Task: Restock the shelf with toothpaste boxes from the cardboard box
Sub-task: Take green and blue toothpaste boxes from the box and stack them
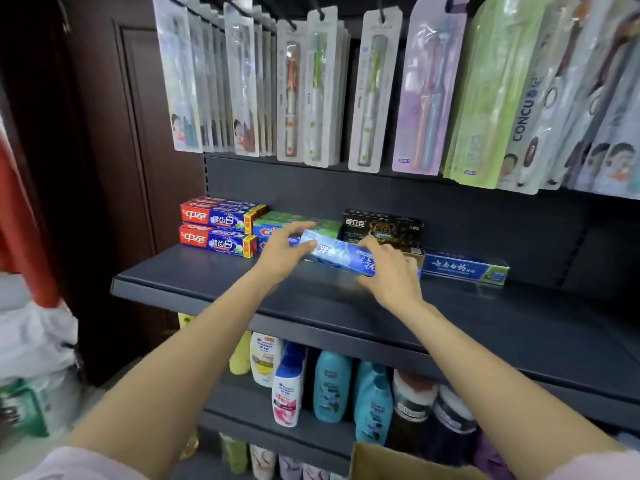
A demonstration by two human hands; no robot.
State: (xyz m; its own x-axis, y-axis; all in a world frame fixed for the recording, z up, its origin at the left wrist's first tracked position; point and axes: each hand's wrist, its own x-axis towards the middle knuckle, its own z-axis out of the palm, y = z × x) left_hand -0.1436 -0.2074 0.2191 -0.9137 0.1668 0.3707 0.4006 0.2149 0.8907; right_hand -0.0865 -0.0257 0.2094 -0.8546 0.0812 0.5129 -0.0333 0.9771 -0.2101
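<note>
I hold a light blue toothpaste box [341, 255] in both hands over the middle of the shelf [214, 285], lying lengthways and tilted a little down toward its right end. My left hand [282, 252] takes its left end: the fingers [298, 227] curl over the top edge and the thumb presses on the front face. My right hand [389, 271] grips the right part, fingers bent over the top and the thumb tucked under the lower edge. Whether the box already rests on the shelf I cannot tell.

Toward the shelf's left edge, at the back, stand 2 stacked red and blue boxes [218, 228]. Just beside them lie green and blue boxes [298, 221], partly hidden by my left hand. Behind my right hand sits a black box [382, 226], and further toward the right edge a dark blue box [465, 268] lies flat.

A flap of the cardboard box [398, 462] shows low in view, below the shelf's front edge. Packaged toothbrushes [367, 95] hang above, and shampoo bottles [332, 388] stand on the shelf beneath
</note>
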